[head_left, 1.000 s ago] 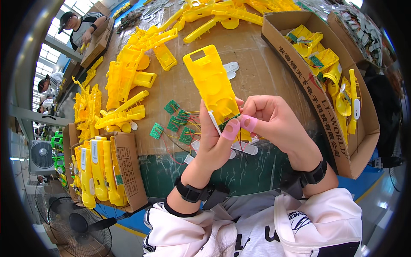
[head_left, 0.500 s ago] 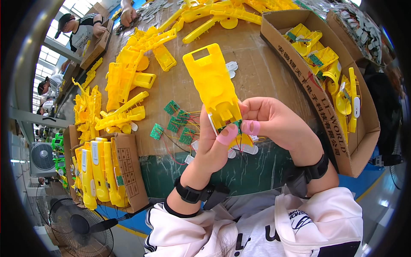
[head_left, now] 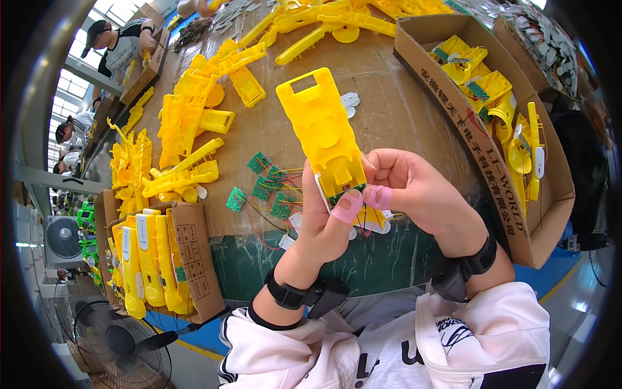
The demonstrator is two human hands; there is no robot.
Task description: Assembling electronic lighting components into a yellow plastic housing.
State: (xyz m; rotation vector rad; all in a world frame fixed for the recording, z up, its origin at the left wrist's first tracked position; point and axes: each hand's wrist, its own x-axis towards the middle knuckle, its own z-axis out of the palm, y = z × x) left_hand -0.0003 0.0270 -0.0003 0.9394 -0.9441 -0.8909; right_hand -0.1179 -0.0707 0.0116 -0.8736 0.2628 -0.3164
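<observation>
Between my two hands a yellow plastic housing (head_left: 322,123) is held tilted over the table, its rectangular cutout at the far end. My left hand (head_left: 326,217) grips its near end from the left, the thumb in a pink finger cover pressing by a small green circuit board (head_left: 350,190). Closed on the same end from the right is my right hand (head_left: 405,188), thumb also covered in pink. The fingers hide much of the board. Several loose green circuit boards (head_left: 264,188) with thin wires lie left of my hands, and white pieces (head_left: 380,227) lie beneath.
Yellow housings (head_left: 188,123) are heaped at the left and along the far edge (head_left: 324,26). A cardboard box (head_left: 194,259) of finished-looking yellow units stands near left; a larger carton (head_left: 492,162) with wired parts stands right. A fan (head_left: 120,337) is at lower left. Co-workers (head_left: 120,48) sit far left.
My hands and the housing stay almost in place, with a slight shift of the thumbs at the board. At the far left a co-worker's arm and hand have moved.
</observation>
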